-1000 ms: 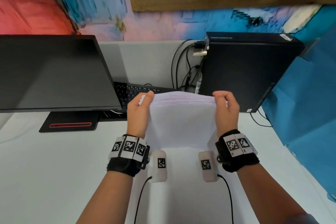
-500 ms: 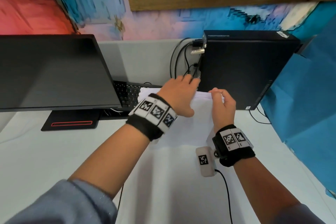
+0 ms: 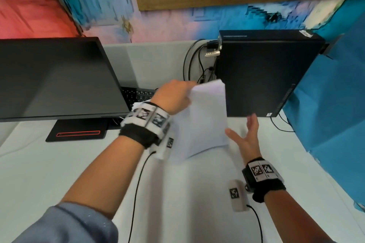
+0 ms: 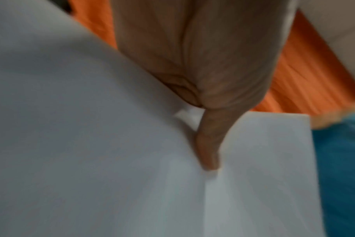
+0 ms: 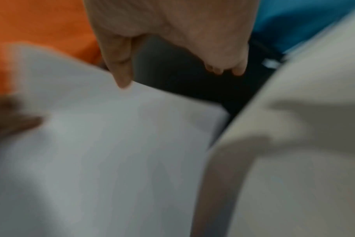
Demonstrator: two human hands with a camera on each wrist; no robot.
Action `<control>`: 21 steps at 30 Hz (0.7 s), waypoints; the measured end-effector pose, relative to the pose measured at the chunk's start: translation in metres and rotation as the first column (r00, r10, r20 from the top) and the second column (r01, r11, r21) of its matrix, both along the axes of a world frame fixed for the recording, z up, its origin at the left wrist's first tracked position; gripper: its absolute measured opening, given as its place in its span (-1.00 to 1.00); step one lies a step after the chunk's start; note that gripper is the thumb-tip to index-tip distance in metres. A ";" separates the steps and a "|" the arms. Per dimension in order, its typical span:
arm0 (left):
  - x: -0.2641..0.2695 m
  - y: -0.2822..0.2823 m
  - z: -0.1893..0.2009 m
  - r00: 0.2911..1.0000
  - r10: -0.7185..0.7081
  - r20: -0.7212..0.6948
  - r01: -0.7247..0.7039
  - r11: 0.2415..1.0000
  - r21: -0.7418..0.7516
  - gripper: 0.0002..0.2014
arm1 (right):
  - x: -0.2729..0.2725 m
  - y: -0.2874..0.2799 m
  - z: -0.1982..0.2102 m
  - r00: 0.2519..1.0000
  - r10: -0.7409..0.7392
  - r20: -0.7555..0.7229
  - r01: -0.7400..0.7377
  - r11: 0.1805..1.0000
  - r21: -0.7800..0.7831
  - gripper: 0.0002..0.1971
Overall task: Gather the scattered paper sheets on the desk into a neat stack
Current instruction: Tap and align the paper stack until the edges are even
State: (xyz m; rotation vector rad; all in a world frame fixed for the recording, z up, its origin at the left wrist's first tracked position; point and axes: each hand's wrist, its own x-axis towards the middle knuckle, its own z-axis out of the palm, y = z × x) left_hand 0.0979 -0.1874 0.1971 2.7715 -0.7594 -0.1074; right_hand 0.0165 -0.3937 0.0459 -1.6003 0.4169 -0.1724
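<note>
— Where have the sheets ended up?

— All in the left hand [image 3: 173,96], I'd say. It pinches the paper stack [image 3: 201,122] by its top edge, thumb [image 4: 209,144] pressed across the front, so the pages hang upright above the desk [image 3: 59,173], just in front of the black computer tower [image 3: 262,73].

— And the right hand [image 3: 246,136]?

— Let go, fingers spread, palm turned toward the stack's side edge. Just beside it, whether touching I can't tell. Probably ready to square that edge or steady the bottom.

— Why hold it on end?

— My guess: so the pages drop level before it's laid flat. The monitor [image 3: 55,77] stands well clear.
</note>
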 end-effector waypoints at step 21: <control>-0.059 0.039 -0.174 0.682 0.430 -0.591 -0.697 0.139 -0.703 -0.68 | -0.006 0.007 -0.013 0.997 -0.069 -0.025 0.068 0.997 -0.019 -0.63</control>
